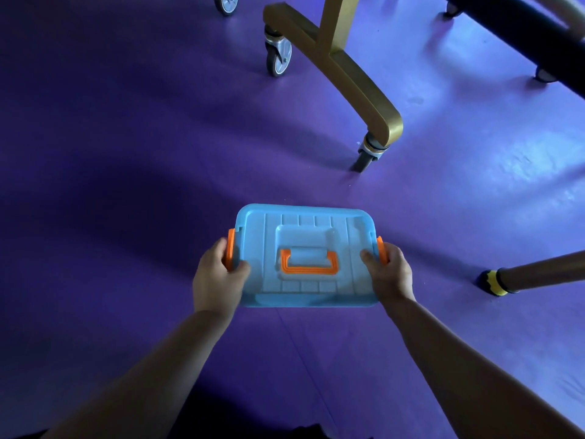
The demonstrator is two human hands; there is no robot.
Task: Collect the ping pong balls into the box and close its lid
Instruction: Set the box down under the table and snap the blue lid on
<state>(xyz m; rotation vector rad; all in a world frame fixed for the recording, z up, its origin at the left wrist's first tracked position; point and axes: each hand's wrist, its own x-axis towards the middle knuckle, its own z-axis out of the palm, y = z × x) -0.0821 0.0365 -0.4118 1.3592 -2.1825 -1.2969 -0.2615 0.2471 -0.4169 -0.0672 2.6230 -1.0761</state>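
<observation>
From my feed, the blue box (305, 255) sits just below the middle of the frame on the purple floor (126, 153), its lid (357, 229) on top, so I cannot see inside it and no ping pong balls show anywhere. Whether the lid is fully seated I cannot tell. An orange carry handle (308, 263) lies flat in the lid's recess.

My left hand (215, 277) grips the box's left end, thumb pressed on the lid's edge, the other fingers wrapped round the orange left latch (230, 248) — most of that latch is hidden behind them. My right hand (391, 274) does the same at the right end, thumb on the lid, fingers curled over the orange right latch (381, 248), which shows only as a thin sliver. Whether either latch is snapped down is not clear. The box's side walls are out of sight under the lid's rim.

Around it: a gold metal frame leg (348, 77) with caster wheels (278, 58) stands in the upper middle, well apart from the box. At the upper right a dark piece of furniture (522, 33) is cut off by the frame edge. At the right edge a brown leg with a black-and-yellow foot (493, 282) touches the floor near my right hand, its upper part cut off. Both forearms run out of the bottom of the frame.
</observation>
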